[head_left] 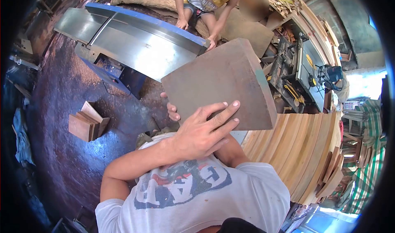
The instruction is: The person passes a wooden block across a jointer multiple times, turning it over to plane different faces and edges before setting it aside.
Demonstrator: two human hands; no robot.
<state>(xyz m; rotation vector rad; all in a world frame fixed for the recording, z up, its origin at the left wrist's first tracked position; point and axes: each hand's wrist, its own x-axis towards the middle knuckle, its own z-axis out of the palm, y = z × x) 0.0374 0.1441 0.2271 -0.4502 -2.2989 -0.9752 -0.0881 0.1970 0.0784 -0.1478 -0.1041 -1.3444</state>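
Note:
A thick, square-faced brown wooden block (214,81) is tilted up in front of my chest. My left hand (201,130) lies on its near face, fingers spread and pointing right. My right hand (173,111) supports the block from behind. Its fingertips curl round the block's left edge, while its palm and thumb are hidden. Across the front edge of the white shirt, the forearms cross below the block.
Beyond the block is a metal machine table (144,44) with a blue fence (144,21). A seated person (205,2) has both hands near its far end. Small wood pieces (84,124) stand on the floor at left. Stacked boards (296,146) and a table saw (310,72) are at right.

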